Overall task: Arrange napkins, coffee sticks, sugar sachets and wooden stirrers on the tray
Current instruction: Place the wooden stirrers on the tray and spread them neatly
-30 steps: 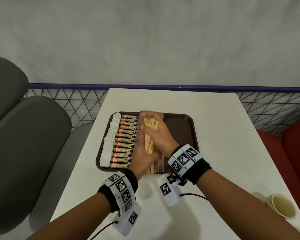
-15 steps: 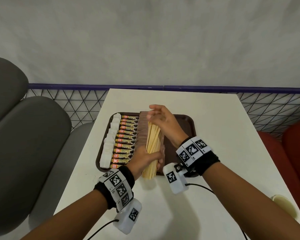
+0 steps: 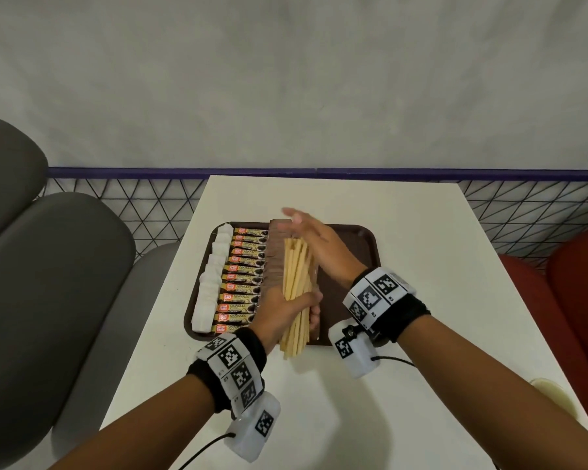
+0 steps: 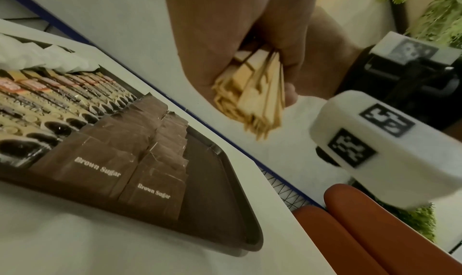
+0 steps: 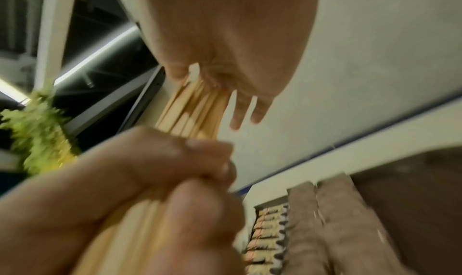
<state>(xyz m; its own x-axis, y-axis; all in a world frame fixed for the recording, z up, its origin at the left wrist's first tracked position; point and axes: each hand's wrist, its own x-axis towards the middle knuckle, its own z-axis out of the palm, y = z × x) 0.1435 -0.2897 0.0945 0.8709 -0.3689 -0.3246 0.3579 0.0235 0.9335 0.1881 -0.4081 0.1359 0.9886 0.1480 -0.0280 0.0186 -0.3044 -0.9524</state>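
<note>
Currently: left hand [image 3: 286, 312], fingers curled round wooden stirrers [image 3: 296, 293], bundle raised above brown tray [image 3: 364, 245] on white desk [image 3: 404, 232]. Right hand [image 3: 316, 245], fingers straight, flat against bundle's far end. On tray, left to right: white napkins [image 3: 213, 283], coffee sticks [image 3: 243, 283], brown sugar sachets [image 3: 274, 266].

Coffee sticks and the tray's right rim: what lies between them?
Brown sugar sachets lie beside the coffee sticks, then bare tray floor; the left wrist view shows it best.
</note>
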